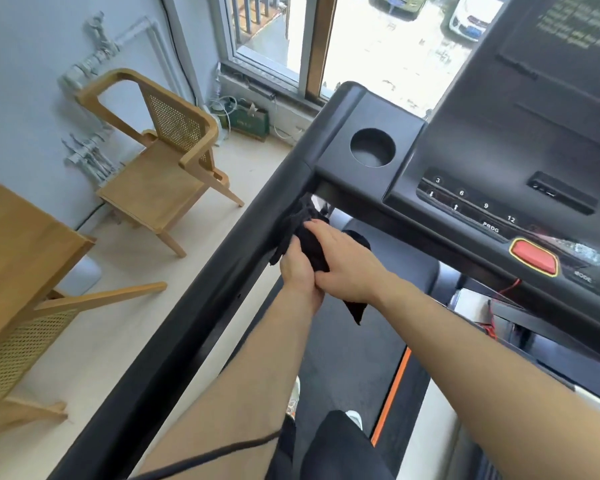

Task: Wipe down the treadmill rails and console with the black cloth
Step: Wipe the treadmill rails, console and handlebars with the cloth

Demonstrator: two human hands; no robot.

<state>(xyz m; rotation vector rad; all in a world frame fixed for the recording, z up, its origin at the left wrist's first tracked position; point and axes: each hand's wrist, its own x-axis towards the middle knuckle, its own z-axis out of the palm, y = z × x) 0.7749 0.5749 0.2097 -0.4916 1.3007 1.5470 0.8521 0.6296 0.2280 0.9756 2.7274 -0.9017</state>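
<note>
The black cloth (310, 245) is bunched against the inner side of the treadmill's left rail (194, 313), just below where the rail meets the console (465, 174). My left hand (297, 275) grips the cloth's lower part beside the rail. My right hand (343, 261) lies over the cloth from the right, fingers closed on it. A loose corner of the cloth hangs below my right wrist. The console has a round cup holder (372, 147), numbered buttons and a red stop button (533, 256).
A wooden chair (167, 157) stands left of the rail, near the window. A wooden table (18, 244) and a second chair fill the left edge. The treadmill belt (347, 358) runs under my arms, with my legs on it. Red wires hang under the console at right.
</note>
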